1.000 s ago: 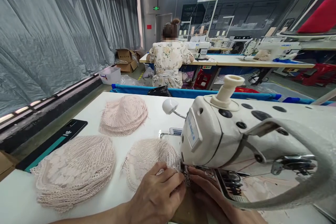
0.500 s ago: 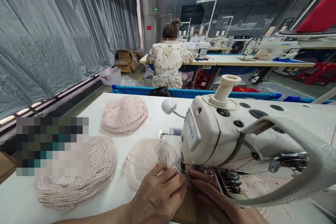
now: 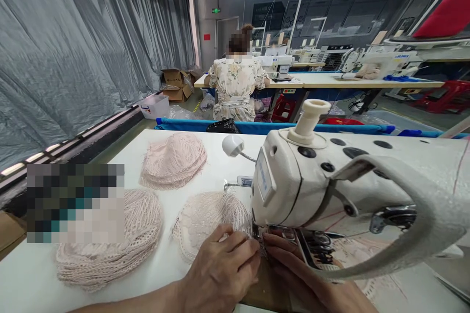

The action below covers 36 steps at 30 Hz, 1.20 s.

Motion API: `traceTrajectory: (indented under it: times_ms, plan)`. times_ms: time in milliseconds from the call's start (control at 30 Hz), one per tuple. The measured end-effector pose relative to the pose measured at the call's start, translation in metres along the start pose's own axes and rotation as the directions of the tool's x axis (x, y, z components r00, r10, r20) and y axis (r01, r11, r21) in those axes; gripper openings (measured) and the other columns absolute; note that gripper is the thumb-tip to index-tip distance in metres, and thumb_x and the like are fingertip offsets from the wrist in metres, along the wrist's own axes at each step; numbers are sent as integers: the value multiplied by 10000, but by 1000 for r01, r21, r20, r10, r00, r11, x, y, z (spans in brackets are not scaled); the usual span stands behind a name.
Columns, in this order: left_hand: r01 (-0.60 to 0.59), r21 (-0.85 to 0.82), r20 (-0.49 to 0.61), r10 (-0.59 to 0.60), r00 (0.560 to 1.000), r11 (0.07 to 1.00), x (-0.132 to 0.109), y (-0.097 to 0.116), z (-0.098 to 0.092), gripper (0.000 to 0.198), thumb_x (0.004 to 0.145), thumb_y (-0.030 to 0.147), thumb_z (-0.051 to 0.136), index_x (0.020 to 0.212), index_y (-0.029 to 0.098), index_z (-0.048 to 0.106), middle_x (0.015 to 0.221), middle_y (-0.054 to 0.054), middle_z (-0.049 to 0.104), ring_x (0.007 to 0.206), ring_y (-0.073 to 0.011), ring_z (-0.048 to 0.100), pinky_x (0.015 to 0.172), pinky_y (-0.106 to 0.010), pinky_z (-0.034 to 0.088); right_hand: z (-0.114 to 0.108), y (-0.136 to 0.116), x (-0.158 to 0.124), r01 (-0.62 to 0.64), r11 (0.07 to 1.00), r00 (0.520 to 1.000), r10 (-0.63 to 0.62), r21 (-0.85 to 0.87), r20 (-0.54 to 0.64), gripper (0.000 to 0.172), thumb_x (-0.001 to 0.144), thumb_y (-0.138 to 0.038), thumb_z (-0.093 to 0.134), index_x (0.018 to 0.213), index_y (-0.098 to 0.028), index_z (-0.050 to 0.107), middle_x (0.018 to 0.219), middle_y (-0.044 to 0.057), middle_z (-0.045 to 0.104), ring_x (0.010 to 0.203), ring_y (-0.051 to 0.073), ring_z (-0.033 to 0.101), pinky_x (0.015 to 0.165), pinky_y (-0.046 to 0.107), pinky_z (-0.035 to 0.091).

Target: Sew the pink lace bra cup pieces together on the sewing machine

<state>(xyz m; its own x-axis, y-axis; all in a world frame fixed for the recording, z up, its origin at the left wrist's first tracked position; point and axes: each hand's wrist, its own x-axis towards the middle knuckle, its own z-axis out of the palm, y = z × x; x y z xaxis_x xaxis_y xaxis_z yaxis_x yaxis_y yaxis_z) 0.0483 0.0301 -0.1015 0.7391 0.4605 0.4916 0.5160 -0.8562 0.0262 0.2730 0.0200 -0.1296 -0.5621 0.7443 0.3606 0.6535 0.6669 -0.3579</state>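
Note:
A pale pink lace cup (image 3: pixel 200 225), like a bra cup, lies left of the sewing machine (image 3: pixel 281 181), with its right edge under the needle area. My left hand (image 3: pixel 225 261) is closed, pinching the cup's near right edge between thumb and curled fingers. Close to the presser foot, my right hand (image 3: pixel 293 259) has its fingers together and stretched toward the same edge, their tips at the lace. Its thumb is hidden, and the machine's handle-like guard covers part of the hand. The exact stitching spot is hidden behind the machine head.
Stacked lace cups (image 3: pixel 110 254) lie at the left, partly blurred out. A smaller cup stack (image 3: pixel 174 161) sits farther back. More lace (image 3: pixel 370 264) lies beneath the machine arm. A blue cloth trough (image 3: pixel 183 124) borders the table's far edge. Beyond it, a person (image 3: pixel 237 83) sits facing away.
The camera view has shifted slightly, moving the machine a little left in the picture. Both hands keep nearly the same position at the lace edge.

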Motion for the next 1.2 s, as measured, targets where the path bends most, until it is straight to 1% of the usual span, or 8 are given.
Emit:
traceTrajectory:
  times_ms: [100,167,267,367,533,700,867,1200]
  plan:
    - [11,-17,26,-11,1000,1000,0,0,-2,183,863,239,589,987,105,576,963,-30,634,868,-155,556,795,-327,436,1,-2,1,34,995,999,-36,-89,-16,272,879,-221,498,1123,-216,619,1148,89,641,1045,207,610,852,299,541]
    - [19,-13,11,-19,1000,1000,1,1,-3,210,855,251,603,1000,101,575,973,-27,636,873,-158,557,813,-336,430,0,-5,1,65,986,997,-70,-155,-26,263,876,-213,504,1107,-214,630,1113,97,651,1042,227,607,849,342,541]
    - [26,0,-9,-26,1000,1000,2,3,-3,215,861,250,598,1014,102,572,987,-23,636,884,-157,556,833,-341,424,0,-7,2,108,973,989,-125,-202,-74,248,881,-202,487,1069,-188,648,1043,113,670,988,246,627,793,375,559]
    - [31,9,-4,-31,1000,999,1,3,-2,205,873,250,580,1024,111,568,995,-26,635,903,-157,553,832,-338,424,2,-5,1,113,971,988,-132,-212,-79,242,882,-195,474,1042,-173,654,1039,118,667,971,251,630,768,386,563]
    - [39,14,-2,-39,999,999,0,5,-1,210,869,246,580,1029,110,571,1014,-28,632,921,-161,549,831,-339,415,8,-1,-3,102,970,990,-122,-220,-77,221,876,-207,503,1037,-212,655,1087,99,653,1016,242,607,808,375,542]
    - [66,38,-22,-65,998,997,1,8,0,206,865,251,584,1017,113,583,997,-18,638,881,-162,549,801,-340,416,4,-6,-2,107,963,990,-125,-246,-58,209,879,-218,494,996,-206,666,1059,97,667,996,241,617,801,378,541]
    - [68,62,-47,-65,997,996,2,12,0,213,861,245,583,1012,96,594,970,-22,643,846,-166,547,782,-339,418,-1,-11,3,124,956,987,-147,-267,-69,228,888,-233,480,1023,-210,662,1054,92,673,962,239,635,779,368,547]
    - [68,75,-59,-63,996,995,3,14,-1,225,861,239,579,1011,74,605,968,-34,638,836,-170,540,784,-335,414,0,-11,2,112,953,986,-141,-283,-84,213,880,-259,496,963,-190,679,988,106,687,967,259,630,799,395,536]
